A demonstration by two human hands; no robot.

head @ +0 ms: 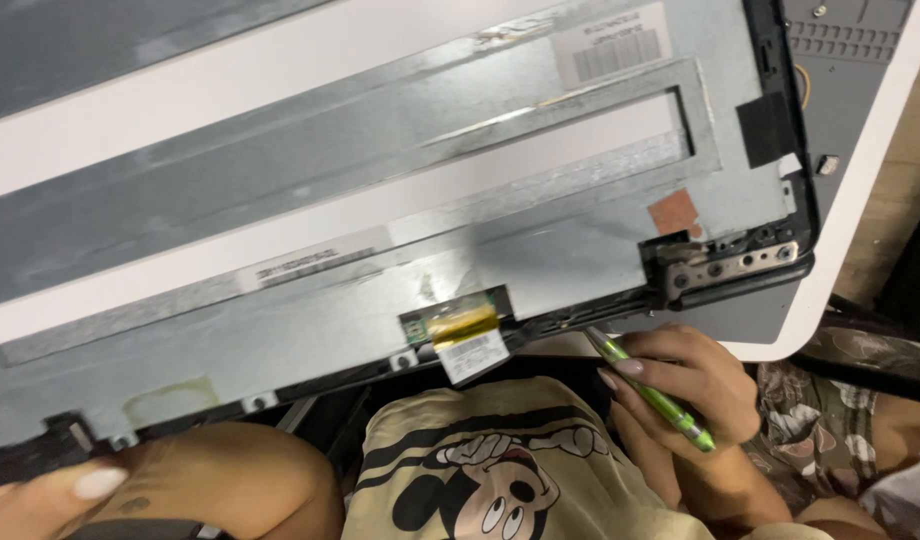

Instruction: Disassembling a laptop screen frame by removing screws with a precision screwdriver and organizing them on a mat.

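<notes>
head view: white barcode label (477, 352) beside green pen (652, 391)

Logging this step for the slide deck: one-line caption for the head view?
Left hand grips the display panel's corner while the right hand holds a green pen-like tool near its hinge.

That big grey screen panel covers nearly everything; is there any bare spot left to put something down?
Little. The grey metal-backed screen panel fills the white table; only a strip shows beyond its black hinge corner, beside a grey ribbed part. The near edge is crowded: the left hand grips it, the right hand holds a green pen.
</notes>
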